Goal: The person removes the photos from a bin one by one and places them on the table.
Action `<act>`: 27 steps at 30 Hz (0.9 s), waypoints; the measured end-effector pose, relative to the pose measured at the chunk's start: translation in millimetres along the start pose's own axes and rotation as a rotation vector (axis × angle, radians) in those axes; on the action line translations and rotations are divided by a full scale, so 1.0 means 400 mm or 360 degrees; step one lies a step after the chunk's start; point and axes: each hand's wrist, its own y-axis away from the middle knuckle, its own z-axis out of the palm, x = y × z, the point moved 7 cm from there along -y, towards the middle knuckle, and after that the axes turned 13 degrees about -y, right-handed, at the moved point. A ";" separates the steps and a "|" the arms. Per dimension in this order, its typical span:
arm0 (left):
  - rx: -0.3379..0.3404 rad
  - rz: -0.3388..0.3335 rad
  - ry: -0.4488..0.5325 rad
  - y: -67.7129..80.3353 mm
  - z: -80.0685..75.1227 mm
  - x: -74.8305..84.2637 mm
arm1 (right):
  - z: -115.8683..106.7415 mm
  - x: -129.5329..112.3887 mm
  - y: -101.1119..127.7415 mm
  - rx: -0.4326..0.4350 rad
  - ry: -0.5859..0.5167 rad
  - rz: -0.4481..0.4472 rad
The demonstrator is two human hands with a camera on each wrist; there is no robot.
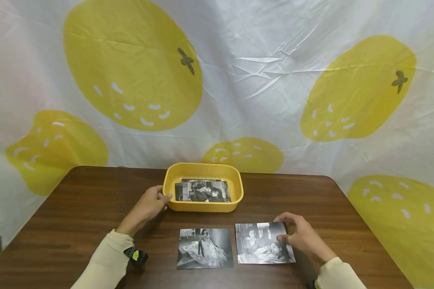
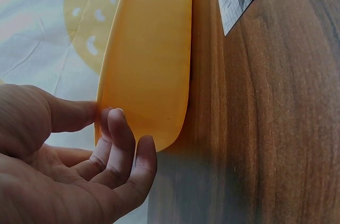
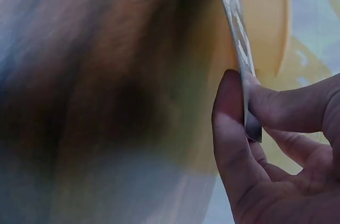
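Left hand pinches rounded yellow tub by rim, right hand pinches thin glossy photo, hands apart, wood-grain table below.

The tray looks smooth plastic, the photos glossy paper, the table wood-grained, the backdrop creased cloth.
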 end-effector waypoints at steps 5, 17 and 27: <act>0.0003 0.0006 0.0005 -0.003 0.003 -0.004 | 0.010 0.019 0.003 0.0069 0.0154 0.0077; 0.0001 0.0006 0.0007 0.003 0.001 -0.002 | 0.017 0.016 0.002 0.0114 0.0309 0.0048; 0.0017 0.0008 -0.0008 0.001 0.001 -0.003 | 0.011 0.028 0.004 0.0127 0.0348 0.0077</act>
